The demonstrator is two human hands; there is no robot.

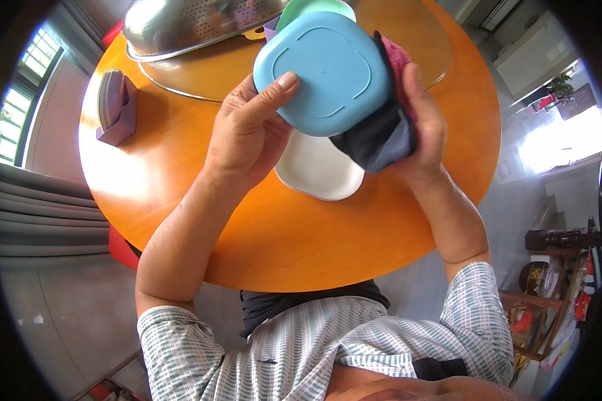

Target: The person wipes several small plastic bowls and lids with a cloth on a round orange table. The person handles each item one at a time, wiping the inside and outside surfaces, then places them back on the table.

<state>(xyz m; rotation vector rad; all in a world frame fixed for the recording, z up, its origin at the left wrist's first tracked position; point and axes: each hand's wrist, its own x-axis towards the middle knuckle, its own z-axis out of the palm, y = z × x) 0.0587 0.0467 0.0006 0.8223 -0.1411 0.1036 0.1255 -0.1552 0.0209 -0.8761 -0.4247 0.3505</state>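
A blue plastic plate, its underside facing me, is held up over the round wooden table. My left hand pinches its left edge, the thumb lying on the underside. At the plate's right edge my right hand holds a dark and pink cloth against it; the fingers behind are hidden. Below the blue plate a white plate lies on the table, partly covered from view. A green plate shows behind the blue one, beside a purple holder.
A perforated metal dome cover rests at the back left, over part of a glass turntable. On the table's left stands a purple holder with several plates upright in it. The table's rounded near edge lies close to my body.
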